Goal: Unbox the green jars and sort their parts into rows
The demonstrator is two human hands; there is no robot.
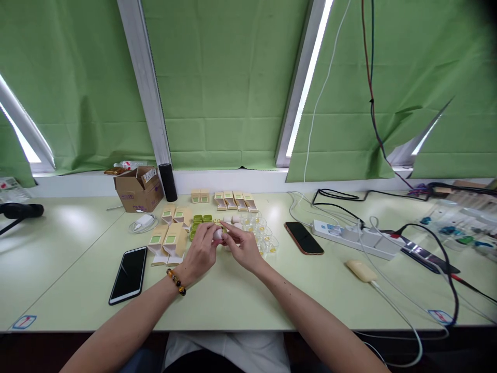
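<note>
My left hand (202,244), with a beaded bracelet (176,282) at the wrist, is closed around a small, pale pink rounded piece (218,234). The fingertips of my right hand (245,249) press on the same piece from the other side. Just behind my hands are small green square containers (198,219) and more whitish pieces (235,219), partly hidden. Clear plastic cups (267,241) with yellow bits inside stand to the right of my right hand. Open cream cardboard boxes (175,241) with green-framed windows stand left of my left hand.
More cream boxes (235,201) line the back. A brown carton (139,189) and a black cylinder (167,182) stand at the back left. Phones lie left (128,274) and right (304,238). A white power strip (355,238) and tangled cables occupy the right side.
</note>
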